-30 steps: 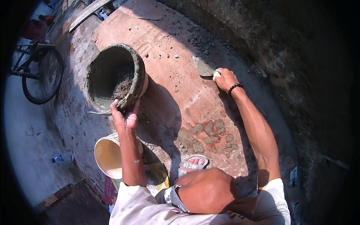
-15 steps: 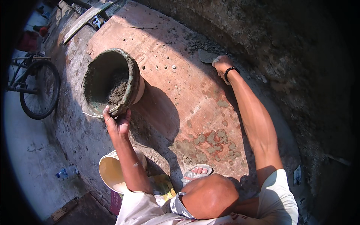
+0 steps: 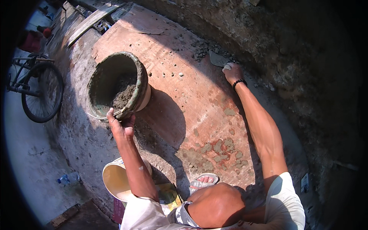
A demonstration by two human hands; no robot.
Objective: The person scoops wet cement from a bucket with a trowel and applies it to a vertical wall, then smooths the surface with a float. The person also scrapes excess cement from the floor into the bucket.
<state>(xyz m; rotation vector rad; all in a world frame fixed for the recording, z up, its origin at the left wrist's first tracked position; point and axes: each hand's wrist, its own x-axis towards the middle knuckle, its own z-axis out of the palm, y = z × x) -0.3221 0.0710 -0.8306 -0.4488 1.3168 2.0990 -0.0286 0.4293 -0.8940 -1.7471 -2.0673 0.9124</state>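
Note:
My left hand [image 3: 122,125] grips the near rim of a mortar-crusted bucket [image 3: 142,82], which leans over with its mouth toward me. Inside lies a heap of wet grey mortar [image 3: 124,96]. Out at the far right, my right hand [image 3: 232,73] is closed round the handle of a trowel [image 3: 218,58]; the handle is mostly hidden by my fingers. The trowel's flat grey blade rests at loose mortar crumbs [image 3: 205,50] along the shaded edge of a reddish board [image 3: 199,111].
A second, pale bucket [image 3: 115,178] lies tipped by my left forearm. Mortar splats [image 3: 220,149] dot the board near my sandalled foot [image 3: 205,180]. A rough earthen wall [image 3: 268,50] borders the right side. At left are a bicycle [image 3: 42,92], a plastic bottle [image 3: 69,179] and a plank [image 3: 92,23].
The view has shifted slightly. My right hand and the trowel blade have turned a little at the board's edge. My left hand keeps its hold on the bucket rim.

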